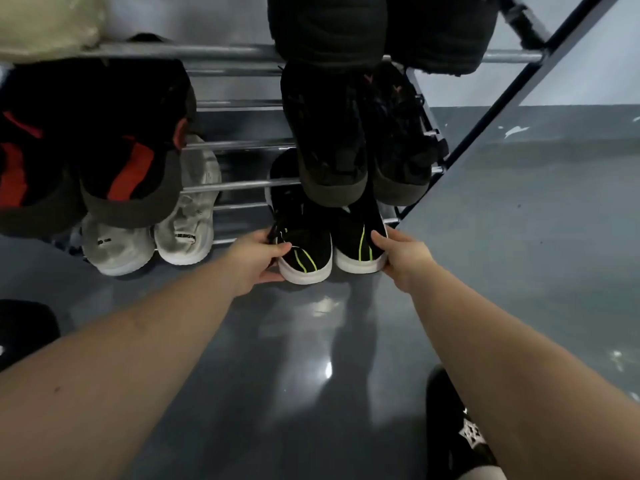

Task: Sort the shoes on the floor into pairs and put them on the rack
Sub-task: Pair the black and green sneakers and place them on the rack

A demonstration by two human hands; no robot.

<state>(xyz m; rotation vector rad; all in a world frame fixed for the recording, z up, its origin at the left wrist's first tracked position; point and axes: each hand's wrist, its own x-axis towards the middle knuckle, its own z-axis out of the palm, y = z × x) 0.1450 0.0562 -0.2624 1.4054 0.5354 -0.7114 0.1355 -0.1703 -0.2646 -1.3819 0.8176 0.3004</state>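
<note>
While reaching from above toward the lowest tier of the metal rack [239, 184], both arms stretched out. Far left, upper tier: black shoes with red stripes [114, 157], heels outward. Beneath, a white pair [152, 237] with black heel tabs; lettering there too blurred to read. Left hand [254, 259] wrapped around the outer side of the left black shoe with green stripe [304, 254], thumb on top, fingers curled under the white sole. Touching it, the right black shoe with green stripe [360, 247], heel outward, gripped at its outer edge by the right hand [403, 251], fingers pressed together. Above these, dark sneakers [346, 147], no readable logo. Grey glossy floor [519, 237] below.
</note>
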